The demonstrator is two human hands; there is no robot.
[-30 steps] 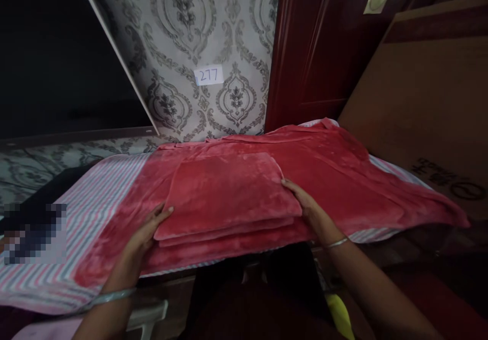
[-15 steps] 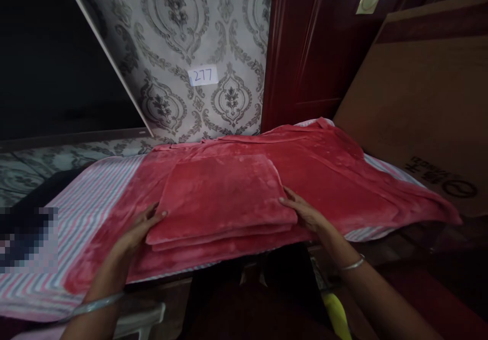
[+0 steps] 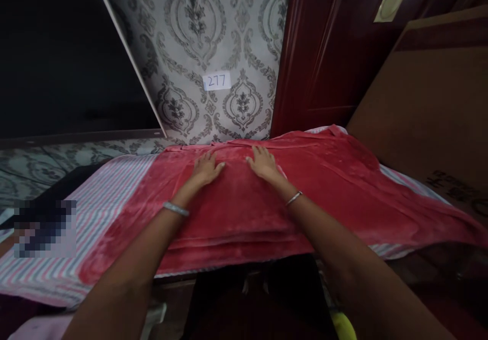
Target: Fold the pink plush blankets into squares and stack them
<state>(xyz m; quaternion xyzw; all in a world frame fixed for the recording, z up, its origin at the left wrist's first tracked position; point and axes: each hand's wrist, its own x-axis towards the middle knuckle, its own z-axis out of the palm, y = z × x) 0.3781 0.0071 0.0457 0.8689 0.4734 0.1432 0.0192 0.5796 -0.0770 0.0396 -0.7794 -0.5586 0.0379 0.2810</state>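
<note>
The place looks like a room in a home, judging by the ornate medallion wallpaper (image 3: pixel 213 53), the wide dark television-like screen (image 3: pixel 68 60), the deep-red panelling (image 3: pixel 324 60) and the plush red cloth (image 3: pixel 343 192) over a striped cover (image 3: pixel 101 195).

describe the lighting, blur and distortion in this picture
Head view: dim overall, the dark screen almost featureless, its slanting edge suggesting wide-angle distortion; head view: lettering on the cardboard box blurred and shadowed; head view: a pixelated patch at left; head view: the 277 label legible, the red cloth soft in detail.
</note>
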